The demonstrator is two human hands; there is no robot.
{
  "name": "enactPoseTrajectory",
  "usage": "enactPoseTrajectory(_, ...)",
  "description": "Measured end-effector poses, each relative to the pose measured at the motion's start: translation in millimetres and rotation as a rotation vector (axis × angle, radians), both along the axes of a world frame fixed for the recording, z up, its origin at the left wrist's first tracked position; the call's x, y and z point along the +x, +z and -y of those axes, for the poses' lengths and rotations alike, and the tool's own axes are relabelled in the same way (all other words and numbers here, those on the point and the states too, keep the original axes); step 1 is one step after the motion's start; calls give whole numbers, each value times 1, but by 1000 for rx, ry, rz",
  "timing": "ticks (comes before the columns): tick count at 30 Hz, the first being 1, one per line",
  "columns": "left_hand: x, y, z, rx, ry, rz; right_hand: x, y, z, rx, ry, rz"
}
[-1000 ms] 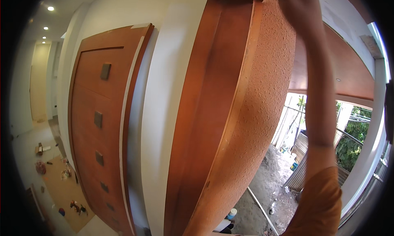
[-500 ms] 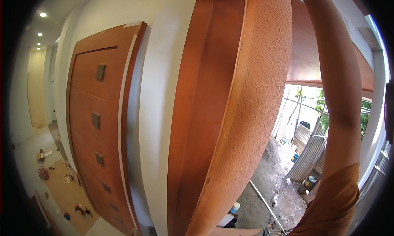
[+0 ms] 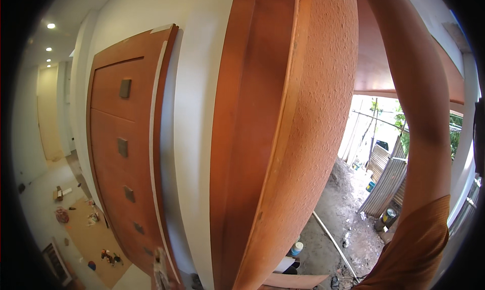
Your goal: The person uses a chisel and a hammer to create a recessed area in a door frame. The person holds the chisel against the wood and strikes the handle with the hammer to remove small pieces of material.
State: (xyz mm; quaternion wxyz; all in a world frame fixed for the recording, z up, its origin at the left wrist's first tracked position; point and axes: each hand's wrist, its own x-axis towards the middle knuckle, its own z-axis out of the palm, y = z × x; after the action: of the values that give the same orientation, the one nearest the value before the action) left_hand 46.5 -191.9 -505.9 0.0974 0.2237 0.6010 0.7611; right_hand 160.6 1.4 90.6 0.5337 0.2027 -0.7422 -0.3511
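Observation:
My right arm, with an orange-brown sleeve, reaches up along the right side. Its hand lies beyond the top edge, near the upper part of the orange-brown door frame. The frame's outer face borders a rough-textured orange wall surface. Low at the bottom edge my left hand shows in part, closed about a pale greyish thing too blurred to name. Behind that hand a reddish-brown door panel with square dark insets leans by the white wall.
Tools and bags lie on a brown sheet on the indoor floor. Outside, a long white pole lies on wet ground. A white-lidded container, corrugated metal sheets and a can stand beyond the doorway.
My left hand has risen a little into view at the bottom, with the pale thing. The right arm stays raised, its upper part shifted slightly left. The view has shifted slightly.

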Motion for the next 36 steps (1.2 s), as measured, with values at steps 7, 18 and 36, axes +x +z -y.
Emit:
enactPoseTrajectory(7,-47,163,-18,287,249,-571,-2,15,6,-57,-65,87)
enactPoseTrajectory(18,-29,447,-61,521,275,-1271,3,25,15,-19,-104,151)
enactPoseTrajectory(36,-53,442,-52,475,229,-1250,-12,31,4,7,-140,145)
